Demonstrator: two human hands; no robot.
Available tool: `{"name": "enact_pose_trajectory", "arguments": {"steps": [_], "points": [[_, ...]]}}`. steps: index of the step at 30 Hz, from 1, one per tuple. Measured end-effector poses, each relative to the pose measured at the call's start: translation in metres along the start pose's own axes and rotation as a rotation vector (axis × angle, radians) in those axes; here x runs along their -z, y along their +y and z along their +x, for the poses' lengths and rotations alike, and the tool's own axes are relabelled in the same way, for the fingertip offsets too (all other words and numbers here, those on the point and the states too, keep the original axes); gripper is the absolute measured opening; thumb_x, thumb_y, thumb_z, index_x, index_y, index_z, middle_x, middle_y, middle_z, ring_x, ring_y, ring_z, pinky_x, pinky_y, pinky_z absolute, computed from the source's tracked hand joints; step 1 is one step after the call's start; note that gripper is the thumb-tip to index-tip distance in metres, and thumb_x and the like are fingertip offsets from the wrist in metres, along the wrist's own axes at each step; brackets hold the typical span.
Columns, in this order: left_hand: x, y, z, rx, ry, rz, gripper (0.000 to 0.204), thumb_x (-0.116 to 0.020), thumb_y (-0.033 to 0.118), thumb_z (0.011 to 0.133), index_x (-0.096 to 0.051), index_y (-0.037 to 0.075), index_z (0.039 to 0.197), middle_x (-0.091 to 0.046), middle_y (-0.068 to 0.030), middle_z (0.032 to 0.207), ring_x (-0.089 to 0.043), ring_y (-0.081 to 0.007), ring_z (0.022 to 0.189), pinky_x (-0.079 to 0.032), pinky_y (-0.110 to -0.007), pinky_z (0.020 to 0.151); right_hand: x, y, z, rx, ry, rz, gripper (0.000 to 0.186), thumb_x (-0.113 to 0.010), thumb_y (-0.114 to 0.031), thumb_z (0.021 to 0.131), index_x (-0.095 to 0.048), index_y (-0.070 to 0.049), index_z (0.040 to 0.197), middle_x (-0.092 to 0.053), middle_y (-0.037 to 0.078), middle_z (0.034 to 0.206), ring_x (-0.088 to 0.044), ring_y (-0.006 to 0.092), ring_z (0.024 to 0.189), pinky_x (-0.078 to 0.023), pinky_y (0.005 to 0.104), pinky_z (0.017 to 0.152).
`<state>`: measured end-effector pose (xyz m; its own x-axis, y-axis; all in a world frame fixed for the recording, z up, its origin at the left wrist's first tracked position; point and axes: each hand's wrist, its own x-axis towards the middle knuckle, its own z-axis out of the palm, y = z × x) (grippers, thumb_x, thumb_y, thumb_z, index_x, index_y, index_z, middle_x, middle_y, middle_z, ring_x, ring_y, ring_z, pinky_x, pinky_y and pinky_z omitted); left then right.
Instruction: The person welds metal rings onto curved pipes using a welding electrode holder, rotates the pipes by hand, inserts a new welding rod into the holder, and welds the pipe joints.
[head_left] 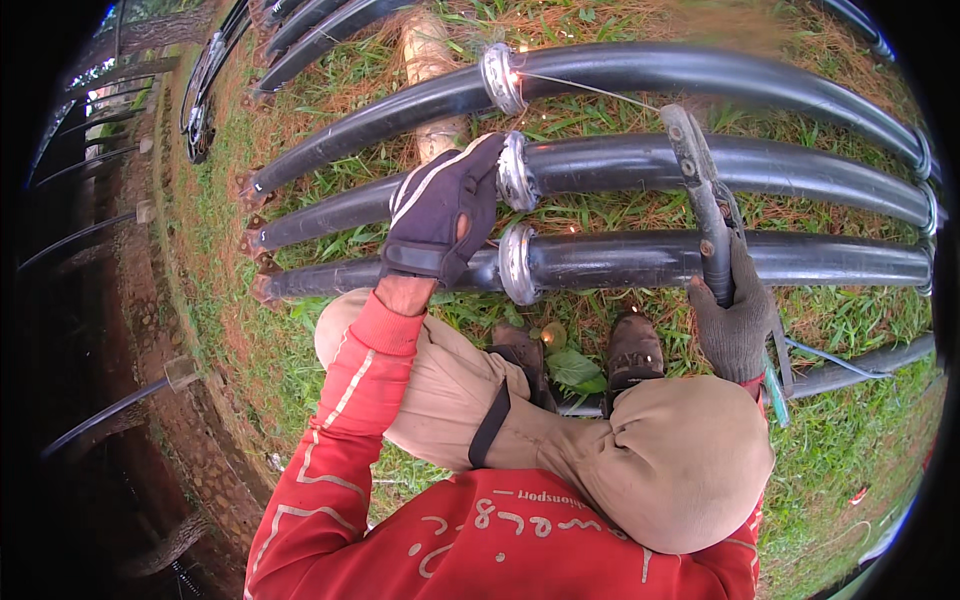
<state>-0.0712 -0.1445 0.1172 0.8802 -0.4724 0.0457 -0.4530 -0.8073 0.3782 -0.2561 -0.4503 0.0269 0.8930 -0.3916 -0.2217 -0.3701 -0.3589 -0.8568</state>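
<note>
Three black pipes lie side by side, each with a rough silvery ring: the far pipe (pixel 640 72), the middle pipe (pixel 630 163) and the near pipe (pixel 620 262). My left hand (pixel 445 210), in a dark glove with a white stripe, is closed over the middle pipe beside its ring (pixel 517 172); its fingertips are hidden. In a grey knit glove, my right hand (pixel 735 320) grips a worn welding electrode holder (pixel 692 170). From its tip a thin welding rod (pixel 590 88) reaches left to the far ring (pixel 501 78), where a bright glow and sparks show.
A log (pixel 428 50) runs beneath the pipes. More black pipes (pixel 325 40) lie at the far left, and another pipe (pixel 860 368) lies at the right near my knee. My boots (pixel 635 345) stand on the grass behind the near pipe. Smoke blurs the far right.
</note>
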Motion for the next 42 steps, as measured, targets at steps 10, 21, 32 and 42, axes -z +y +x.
{"name": "enact_pose_trajectory", "arguments": {"steps": [10, 21, 32, 42], "points": [[-0.002, 0.000, 0.000, 0.060, -0.010, 0.033, 0.035, -0.071, 0.011, 0.101, -0.078, 0.012, 0.135, -0.075, -0.0204, 0.095, -0.074, -0.0434, 0.088, -0.059, -0.049, 0.079, 0.000, 0.002, 0.000, 0.038, -0.013, -0.016, 0.070, -0.084, -0.005, 0.088, -0.064, -0.004, 0.155, -0.081, 0.016, 0.124, -0.077, 0.0149, 0.102, -0.062, 0.0343, 0.090], [-0.002, -0.005, 0.000, 0.019, -0.012, 0.116, 0.037, -0.070, 0.009, 0.100, -0.078, 0.013, 0.136, -0.075, -0.0203, 0.095, -0.073, -0.0437, 0.087, -0.059, -0.049, 0.078, 0.003, -0.003, -0.002, -0.012, -0.037, -0.013, 0.070, -0.084, -0.004, 0.088, -0.065, -0.007, 0.155, -0.080, 0.013, 0.121, -0.075, 0.0125, 0.098, -0.060, 0.0330, 0.089], [-0.005, -0.008, -0.004, -0.047, -0.052, 0.121, 0.044, -0.070, 0.006, 0.095, -0.077, 0.016, 0.138, -0.074, -0.0205, 0.094, -0.073, -0.0447, 0.086, -0.058, -0.051, 0.076, 0.004, -0.005, -0.005, 0.008, -0.008, 0.022, 0.060, -0.082, 0.000, 0.088, -0.069, -0.007, 0.147, -0.080, 0.007, 0.109, -0.068, 0.0078, 0.085, -0.058, 0.0288, 0.077], [-0.010, -0.013, -0.004, -0.032, -0.059, 0.121, 0.041, -0.071, 0.009, 0.097, -0.077, 0.016, 0.136, -0.075, -0.0209, 0.098, -0.073, -0.0445, 0.088, -0.059, -0.051, 0.078, 0.005, -0.004, -0.010, -0.014, -0.020, -0.047, 0.063, -0.081, -0.003, 0.088, -0.068, -0.011, 0.149, -0.077, 0.010, 0.101, -0.069, 0.0096, 0.084, -0.058, 0.0310, 0.079]]}}
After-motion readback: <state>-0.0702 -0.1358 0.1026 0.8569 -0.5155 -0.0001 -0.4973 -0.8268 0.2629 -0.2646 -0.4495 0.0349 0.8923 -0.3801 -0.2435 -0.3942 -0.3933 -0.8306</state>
